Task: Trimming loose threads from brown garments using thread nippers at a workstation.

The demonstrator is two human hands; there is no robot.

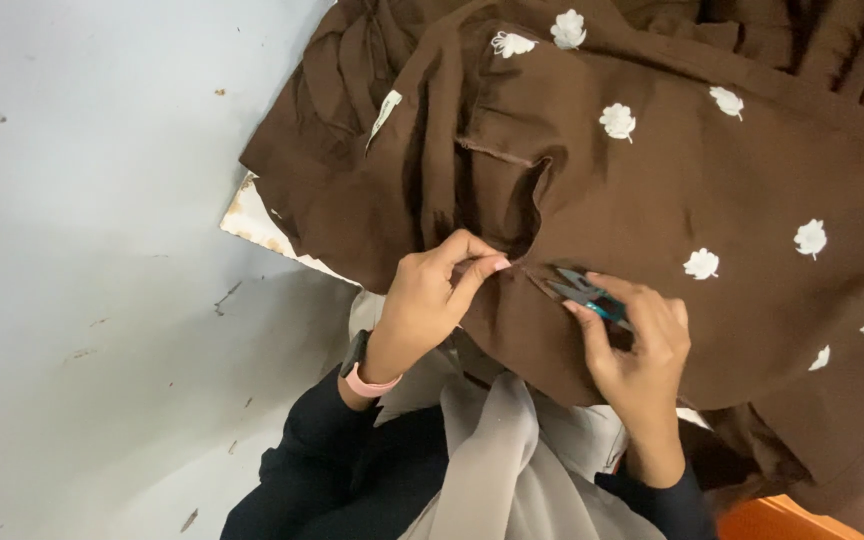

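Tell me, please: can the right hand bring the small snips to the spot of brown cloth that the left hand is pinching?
Probably yes. The right hand holds the thread snips with their tips pointing at the fold that the left hand pinches in the brown cloth. Only a short stretch of bare cloth lies between them, and nothing blocks it.

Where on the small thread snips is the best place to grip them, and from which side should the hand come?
Grip the thread snips at the teal handle end, coming from the lower right, as the right hand does: the blades point up-left toward the brown fabric.
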